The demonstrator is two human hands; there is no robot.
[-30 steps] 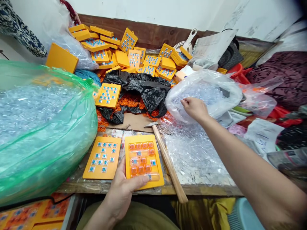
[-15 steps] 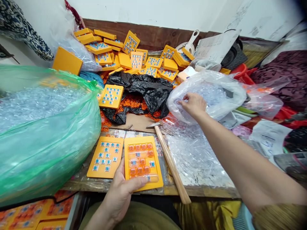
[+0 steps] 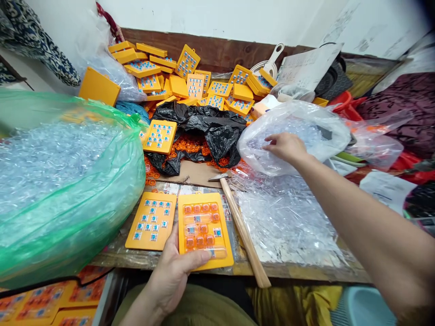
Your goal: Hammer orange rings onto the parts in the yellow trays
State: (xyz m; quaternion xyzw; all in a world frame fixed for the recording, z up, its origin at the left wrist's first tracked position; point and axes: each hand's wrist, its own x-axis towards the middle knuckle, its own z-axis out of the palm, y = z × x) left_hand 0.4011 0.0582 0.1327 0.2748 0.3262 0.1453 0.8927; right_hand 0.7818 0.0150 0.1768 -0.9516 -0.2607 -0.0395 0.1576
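Note:
My left hand [image 3: 175,267] grips a yellow keypad-like panel [image 3: 222,226] by its lower left side, thumb across the front. Orange rings under clear caps cover most of its positions; a few blue-and-white switches show, one uncapped at the right. A second yellow panel [image 3: 151,222] with bare switches lies flat beside it. Over a white plastic bag [image 3: 246,156] of small clear pieces, my right hand [image 3: 287,146] has its fingers curled close together; whatever they hold is too small to make out. A wooden-handled hammer [image 3: 244,233] rests right of the held panel.
A black bag [image 3: 220,124] of orange rings [image 3: 192,145] sits mid-table, another panel [image 3: 160,136] leaning on it. Yellow panels [image 3: 178,86] are heaped behind. A green bag [image 3: 112,199] of clear pieces bulges at left. Loose clear pieces [image 3: 282,222] cover the table's right side.
My right hand has shifted slightly right over the white bag. The left hand keeps its hold on the panel; the whole view has moved a little.

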